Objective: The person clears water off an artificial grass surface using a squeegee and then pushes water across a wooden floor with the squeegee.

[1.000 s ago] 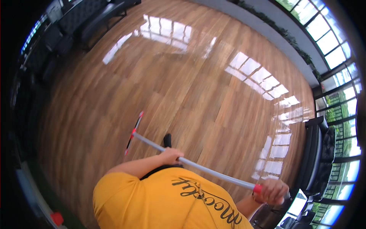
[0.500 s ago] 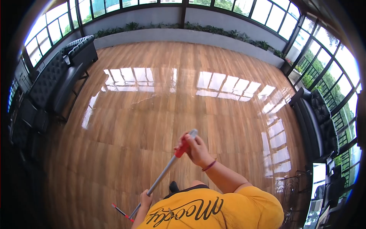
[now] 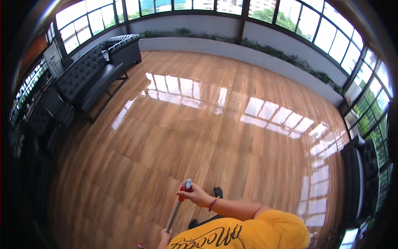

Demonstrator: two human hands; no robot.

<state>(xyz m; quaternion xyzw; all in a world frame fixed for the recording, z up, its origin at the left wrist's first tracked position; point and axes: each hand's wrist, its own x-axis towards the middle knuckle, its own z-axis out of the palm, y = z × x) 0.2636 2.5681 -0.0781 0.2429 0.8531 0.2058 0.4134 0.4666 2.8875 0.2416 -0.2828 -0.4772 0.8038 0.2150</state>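
My right hand is closed around the red grip of a long-handled tool, apparently a floor squeegee, near its grey-capped top end. Lower on the grey metal pole, my left hand wraps round it, partly cut off by the frame's bottom edge. The pole slants down and left. Only a small red piece of the tool's head shows at the bottom edge. Beneath it all lies a glossy wood-plank floor. My dark-shod foot stands just right of the right hand.
Black tufted sofas line the left side. Another dark sofa stands along the right wall. A low grey planter wall with plants runs across the back under windows. Window light reflects off the floor, which looks wet in places.
The view has turned left and the room appears shifted right. Both hands and the pole sit lower in view, with the right hand drawn closer to my body. The grips continue.
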